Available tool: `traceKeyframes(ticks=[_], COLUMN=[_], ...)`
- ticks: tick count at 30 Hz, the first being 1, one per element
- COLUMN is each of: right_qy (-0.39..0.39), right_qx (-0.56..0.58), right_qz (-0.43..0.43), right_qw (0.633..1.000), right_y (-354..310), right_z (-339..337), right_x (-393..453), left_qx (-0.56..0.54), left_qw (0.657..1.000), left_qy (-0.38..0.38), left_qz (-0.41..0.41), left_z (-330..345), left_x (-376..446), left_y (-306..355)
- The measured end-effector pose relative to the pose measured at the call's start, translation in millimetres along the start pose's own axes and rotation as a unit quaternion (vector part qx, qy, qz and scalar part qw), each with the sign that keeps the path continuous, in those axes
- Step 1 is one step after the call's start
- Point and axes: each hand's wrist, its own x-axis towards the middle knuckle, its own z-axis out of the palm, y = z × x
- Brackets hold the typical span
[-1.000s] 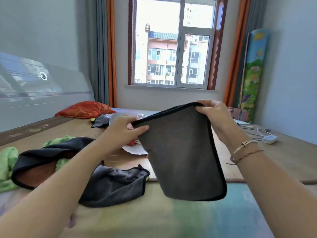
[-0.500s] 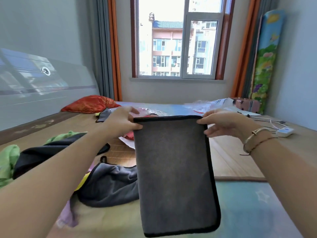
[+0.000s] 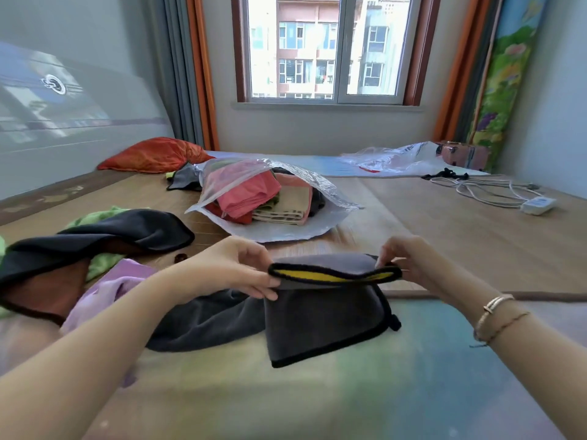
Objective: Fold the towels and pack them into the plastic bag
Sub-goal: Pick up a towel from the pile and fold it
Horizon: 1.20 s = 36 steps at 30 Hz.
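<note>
The person's left hand (image 3: 232,271) and right hand (image 3: 409,262) hold a grey microfibre towel with black piping and a yellow underside (image 3: 327,315) low over the pastel play mat (image 3: 317,401). Each hand pinches one end of the upper edge between thumb and fingers; the edge curls so that the yellow face shows, while the lower part of the cloth lies on the mat. A second dark grey towel (image 3: 203,322) lies crumpled just beside it on the left, touching a lilac cloth (image 3: 101,290). Farther left lies a black towel with a brown lining (image 3: 95,236) over a green cloth (image 3: 92,217). Beyond the hands, on the woven bamboo mat (image 3: 444,223), sits the clear plastic bag (image 3: 276,230), its mouth open towards the person, holding folded pink, beige and dark towels (image 3: 270,198). An orange cushion (image 3: 152,155) rests near the curtain, and a white cable with its adapter (image 3: 521,198) lies well apart on the right.
</note>
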Motion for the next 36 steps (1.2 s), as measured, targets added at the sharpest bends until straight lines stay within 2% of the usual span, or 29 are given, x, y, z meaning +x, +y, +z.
traceKeyframes(ticks=[2,5,8,9,11,14,16,20,24,26,28,30,31,33,36], right_qy=[0.025,0.038,0.039,0.043,0.063,0.084,0.111,0.121,0.074,0.05,0.01,-0.012,-0.013,-0.006,-0.015], right_qx=[-0.149,-0.351,-0.447,-0.47,-0.493,-0.435,-0.359,-0.3,-0.246,-0.144,0.015,0.115,0.123,0.104,0.057], right_qz=[0.001,-0.058,-0.064,-0.056,-0.028,0.043,0.082,0.113,0.137,0.145,0.16,0.134,0.107,0.037,-0.075], right_qw=[0.989,0.934,0.892,0.88,0.867,0.895,0.923,0.939,0.957,0.978,0.987,0.984,0.987,0.994,0.995], right_y=[13,28,37,39,42,44,44,41,41,42,31,16,5,-22,-61], right_z=[5,16,20,22,24,27,28,39,41,38,39,43,48,58,68], right_x=[-9,-19,-24,-24,-22,-16,-12,-17,-21,-19,-23,-20,-17,-11,8], left_qx=[0.041,0.08,0.11,0.122,0.133,0.166,0.183,0.206,0.176,0.162,0.146,0.145,0.155,0.163,0.081], left_qw=[0.999,0.995,0.988,0.987,0.988,0.974,0.963,0.95,0.954,0.956,0.956,0.952,0.948,0.939,0.938], left_qy=[-0.023,-0.048,-0.076,-0.068,-0.005,0.126,0.169,0.189,0.199,0.204,0.219,0.245,0.258,0.29,0.336], left_qz=[-0.011,-0.038,-0.072,-0.079,-0.082,-0.086,-0.104,-0.136,-0.136,-0.135,-0.127,-0.114,-0.107,-0.088,-0.033], left_z=[8,24,41,45,50,51,52,58,63,61,56,45,40,26,1], left_x=[-10,-17,-23,-24,-21,-12,-6,-1,1,2,4,8,9,15,28], left_y=[-6,-18,-26,-28,-32,-39,-44,-52,-53,-53,-52,-48,-43,-32,-15])
